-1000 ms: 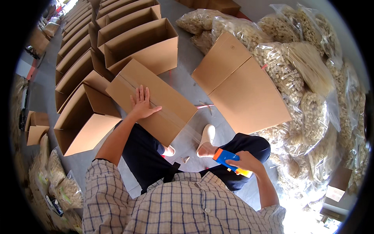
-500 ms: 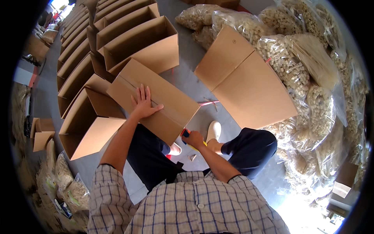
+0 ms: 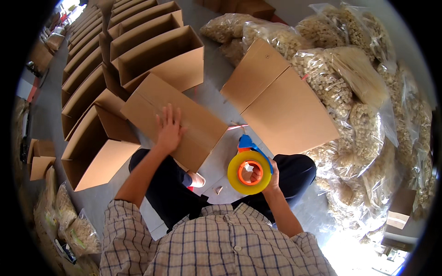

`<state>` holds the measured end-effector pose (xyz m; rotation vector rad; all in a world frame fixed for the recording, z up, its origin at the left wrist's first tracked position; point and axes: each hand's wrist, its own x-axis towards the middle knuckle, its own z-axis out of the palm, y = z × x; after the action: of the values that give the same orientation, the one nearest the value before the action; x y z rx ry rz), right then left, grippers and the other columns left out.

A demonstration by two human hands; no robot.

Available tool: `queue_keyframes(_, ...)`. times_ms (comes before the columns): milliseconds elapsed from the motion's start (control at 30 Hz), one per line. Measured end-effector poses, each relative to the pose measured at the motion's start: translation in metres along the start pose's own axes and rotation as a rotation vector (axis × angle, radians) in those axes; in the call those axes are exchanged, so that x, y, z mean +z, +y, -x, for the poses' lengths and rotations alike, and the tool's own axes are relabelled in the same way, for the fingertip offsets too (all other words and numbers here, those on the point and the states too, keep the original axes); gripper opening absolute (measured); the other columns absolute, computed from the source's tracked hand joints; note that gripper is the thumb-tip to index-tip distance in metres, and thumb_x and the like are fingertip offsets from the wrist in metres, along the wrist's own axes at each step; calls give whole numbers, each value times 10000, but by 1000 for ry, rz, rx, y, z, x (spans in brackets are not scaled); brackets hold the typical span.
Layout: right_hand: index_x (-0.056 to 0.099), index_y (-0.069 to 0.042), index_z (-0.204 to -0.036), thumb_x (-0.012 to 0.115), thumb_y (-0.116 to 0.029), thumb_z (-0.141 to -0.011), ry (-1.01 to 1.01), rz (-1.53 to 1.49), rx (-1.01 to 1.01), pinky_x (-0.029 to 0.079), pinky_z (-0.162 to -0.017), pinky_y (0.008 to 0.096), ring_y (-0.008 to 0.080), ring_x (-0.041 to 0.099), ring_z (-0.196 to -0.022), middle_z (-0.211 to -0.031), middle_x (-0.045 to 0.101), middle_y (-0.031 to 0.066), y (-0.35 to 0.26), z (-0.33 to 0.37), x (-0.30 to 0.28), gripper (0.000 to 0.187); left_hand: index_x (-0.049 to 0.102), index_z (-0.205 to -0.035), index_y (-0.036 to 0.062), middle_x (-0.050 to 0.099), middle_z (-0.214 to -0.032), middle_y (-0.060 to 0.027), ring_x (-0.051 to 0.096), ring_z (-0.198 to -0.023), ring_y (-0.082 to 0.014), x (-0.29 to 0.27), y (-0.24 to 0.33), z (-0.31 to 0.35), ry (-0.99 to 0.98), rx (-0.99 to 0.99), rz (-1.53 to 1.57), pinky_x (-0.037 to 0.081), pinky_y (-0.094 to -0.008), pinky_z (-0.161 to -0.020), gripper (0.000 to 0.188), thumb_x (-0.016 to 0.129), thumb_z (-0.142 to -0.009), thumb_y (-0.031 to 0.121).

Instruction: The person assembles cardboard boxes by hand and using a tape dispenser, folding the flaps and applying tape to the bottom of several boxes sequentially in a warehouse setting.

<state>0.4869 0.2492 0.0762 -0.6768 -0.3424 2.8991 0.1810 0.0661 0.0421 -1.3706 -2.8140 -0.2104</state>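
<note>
A brown cardboard box (image 3: 198, 124) lies in front of me with a closed face turned up and a strip of tape along its seam. My left hand (image 3: 170, 131) rests flat on that face, fingers stretched out. To the right of the box, raised over my lap, is a blue and orange tape dispenser (image 3: 245, 141) carrying a large roll of yellow tape (image 3: 235, 172). My right hand (image 3: 273, 177) grips it from the right side, partly hidden behind the roll.
Open boxes (image 3: 161, 55) stand in long rows at the left and far side. A flattened carton (image 3: 287, 110) leans against clear bags (image 3: 317, 69) of small pale pieces piled on the right. More bags (image 3: 85, 232) lie at the lower left. A small scrap (image 3: 218, 189) is on the floor.
My right hand has drawn the tape dispenser away from the box's near edge, up and to the right, so its roll now shows fully. My left hand stays on the box.
</note>
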Motion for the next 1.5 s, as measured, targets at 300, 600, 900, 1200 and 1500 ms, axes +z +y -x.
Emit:
queue_keyframes(300,553,-24,-940,486,-405,-756,272,-271,-207,481,-690,365,249,574,-704,-821,607,116,26,16,60,428,368,-1259,47,196,-1389,-126,178,-1283,-286,-4,82,45,-120,640,50,152,-459,-1029,598,573,-733,244)
queue_keyframes(600,529,-23,-1017,462,-482,-772,131,-237,-193,469,-740,406,277,578,-798,-910,601,139,32,12,49,524,225,-1330,32,203,-1389,-146,156,-1299,-265,0,77,46,-152,617,286,155,-397,-1046,630,515,-811,240)
queue_keyframes(900,466,11,-1087,502,-370,-820,271,231,-453,476,-767,342,237,588,-803,-913,590,126,23,-14,57,466,319,-1263,-29,207,-1364,-229,215,-1264,-350,-4,-105,-34,354,-250,435,195,-421,-1029,593,539,-783,242)
queue_keyframes(1200,482,37,-947,630,-284,-765,631,589,-385,509,-651,352,240,607,-696,-812,598,119,27,-83,-16,397,302,-1293,-2,256,-1354,-198,264,-1244,-304,-23,-156,-36,-21,-741,292,211,-382,-1011,888,634,-647,509)
queue_keyframes(1500,481,29,-937,635,-263,-722,710,596,-414,476,-612,292,163,556,-676,-766,537,46,14,-79,10,394,630,-818,-16,610,-685,-90,553,-616,-122,-42,-125,14,353,-650,786,437,-268,-584,343,624,-731,316)
